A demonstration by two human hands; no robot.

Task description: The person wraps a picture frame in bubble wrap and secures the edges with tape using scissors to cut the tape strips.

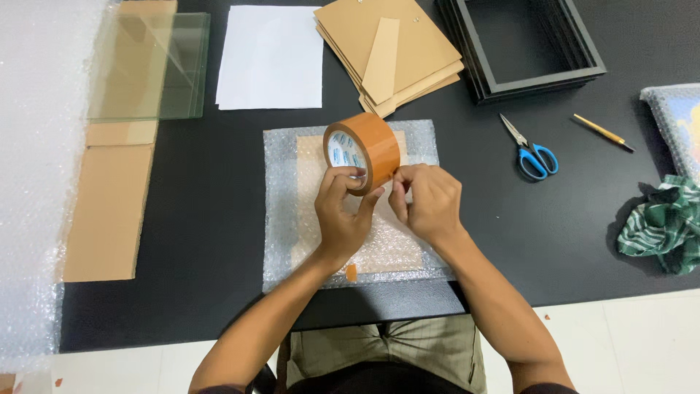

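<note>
Nearest the table's front edge, the person's forearms came up from a lap in olive trousers (408,350). The left hand (341,215) was curled around a roll of brown tape (364,151), thumb and fingers closed on its lower rim and core, holding it upright on edge. The right hand (430,201) was just beside it, fingertips pinched tight at the roll's right edge; whether they held the loose tape end could not be told. The roll was held just above a bubble-wrapped flat parcel (292,219) lying on the black table (211,219), with a small strip of tape (351,273) stuck at the parcel's near edge.

To the right: a green checked cloth (660,226), blue-handled scissors (532,149), a yellow pencil (602,132). To the left: cardboard (109,211) and a sheet of bubble wrap (29,182). Farther off: glass panes (157,66), white paper (271,57), a stack of brown backing boards (390,51), black frames (525,44).
</note>
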